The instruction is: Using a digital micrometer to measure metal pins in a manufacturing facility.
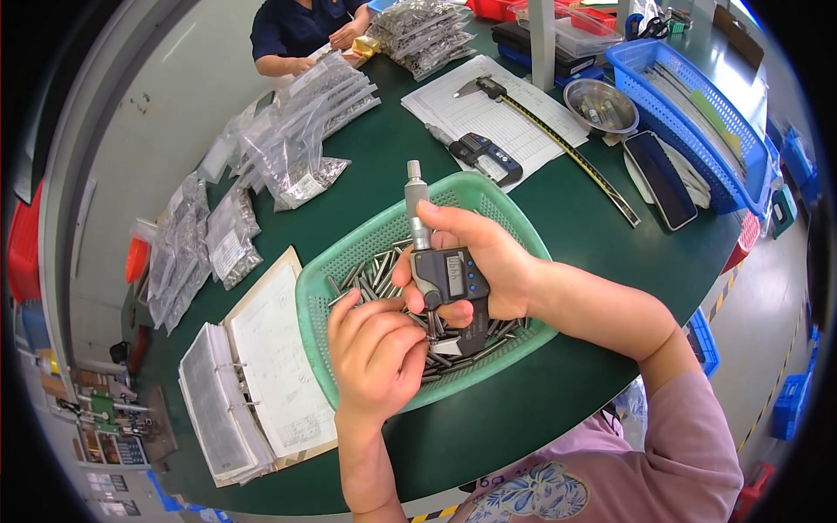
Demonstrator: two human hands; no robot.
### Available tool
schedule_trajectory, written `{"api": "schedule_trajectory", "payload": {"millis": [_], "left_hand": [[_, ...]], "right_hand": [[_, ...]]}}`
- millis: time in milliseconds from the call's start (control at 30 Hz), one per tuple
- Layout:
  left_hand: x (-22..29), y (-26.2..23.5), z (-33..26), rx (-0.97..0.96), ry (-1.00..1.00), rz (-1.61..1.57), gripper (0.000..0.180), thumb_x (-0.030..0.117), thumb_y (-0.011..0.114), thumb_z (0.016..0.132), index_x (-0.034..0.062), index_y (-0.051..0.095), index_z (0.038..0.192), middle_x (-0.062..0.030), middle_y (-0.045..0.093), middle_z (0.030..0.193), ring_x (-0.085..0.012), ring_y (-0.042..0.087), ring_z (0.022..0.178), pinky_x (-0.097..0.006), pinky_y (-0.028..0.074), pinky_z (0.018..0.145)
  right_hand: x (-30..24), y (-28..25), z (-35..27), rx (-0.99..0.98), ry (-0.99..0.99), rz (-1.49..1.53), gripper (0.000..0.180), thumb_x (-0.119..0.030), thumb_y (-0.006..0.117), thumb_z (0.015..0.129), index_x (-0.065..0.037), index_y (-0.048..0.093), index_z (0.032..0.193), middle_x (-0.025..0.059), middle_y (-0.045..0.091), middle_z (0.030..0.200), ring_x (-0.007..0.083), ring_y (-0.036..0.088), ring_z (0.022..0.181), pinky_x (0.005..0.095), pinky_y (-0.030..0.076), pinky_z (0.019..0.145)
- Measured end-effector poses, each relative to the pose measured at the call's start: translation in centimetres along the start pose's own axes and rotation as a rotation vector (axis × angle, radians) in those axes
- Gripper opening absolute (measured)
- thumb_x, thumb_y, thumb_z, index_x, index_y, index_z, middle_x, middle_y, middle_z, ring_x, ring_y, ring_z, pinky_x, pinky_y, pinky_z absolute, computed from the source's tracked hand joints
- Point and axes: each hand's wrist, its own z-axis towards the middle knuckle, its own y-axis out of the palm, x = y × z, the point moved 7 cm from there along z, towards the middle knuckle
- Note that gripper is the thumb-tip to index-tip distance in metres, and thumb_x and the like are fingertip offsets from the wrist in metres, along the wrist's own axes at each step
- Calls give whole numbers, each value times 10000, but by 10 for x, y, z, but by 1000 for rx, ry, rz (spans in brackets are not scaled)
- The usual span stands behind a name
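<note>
My right hand (504,268) is wrapped round a digital micrometer (475,288) with a dark body and a small display, its thumb on the silver barrel. The micrometer stands with its barrel pointing up, above a green plastic basket (507,205). Many short metal pins (377,277) lie loose in the basket. My left hand (377,359) is closed beside the micrometer's lower end, fingers curled, pinching a small metal pin (434,324) near the jaws. Its exact seat between the jaws is partly hidden by my fingers.
An open ring binder (275,375) lies left of the basket. Bagged metal parts (305,131) are piled farther off. Beyond the basket lie a second micrometer (488,157), a caliper (558,135), a phone (660,180), a metal bowl (602,105) and a blue basket (632,65). A person (305,35) sits opposite.
</note>
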Motion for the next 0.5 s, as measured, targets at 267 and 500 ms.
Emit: {"api": "schedule_trajectory", "payload": {"millis": [267, 500], "left_hand": [[-44, -6, -11, -142, -191, 108, 175, 14, 660, 605, 72, 549, 726, -48, 566, 769, -252, 552, 896, -436, 357, 905], [-74, -6, -35, -292, -405, 300, 132, 41, 638, 669, 49, 586, 790, -83, 560, 838, -280, 515, 991, -457, 300, 963]], "right_hand": [[-6, -7, -1, 103, -41, 29, 667, -567, 214, 869, 16, 533, 926, 137, 585, 720, 150, 451, 399, 235, 379, 371], [-5, -6, -1, 133, -41, 28, 651, -571, 267, 839, 12, 545, 922, 134, 585, 718, 147, 436, 394, 245, 369, 382]]}}
